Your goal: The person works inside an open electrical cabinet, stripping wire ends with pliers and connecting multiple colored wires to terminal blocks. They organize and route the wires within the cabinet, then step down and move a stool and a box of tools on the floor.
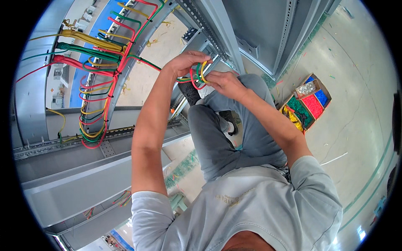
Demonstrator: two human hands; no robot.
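Between my hands, short loops of yellow, green and red wire curve up from a cable bundle inside a grey metal frame. My left hand is on the left of the loops, its fingertips closed at the top of the yellow one. Across from it, my right hand pinches the lower part of the wires with thumb and fingers. A red-and-green wire run leads from the big wire harness at the upper left towards my left hand and passes partly behind it.
Grey cabinet panels rise at the top, and a metal beam crosses the lower left. A divided cardboard box of green, red, blue and yellow small parts sits on the floor to the right. My bent knees are below my hands.
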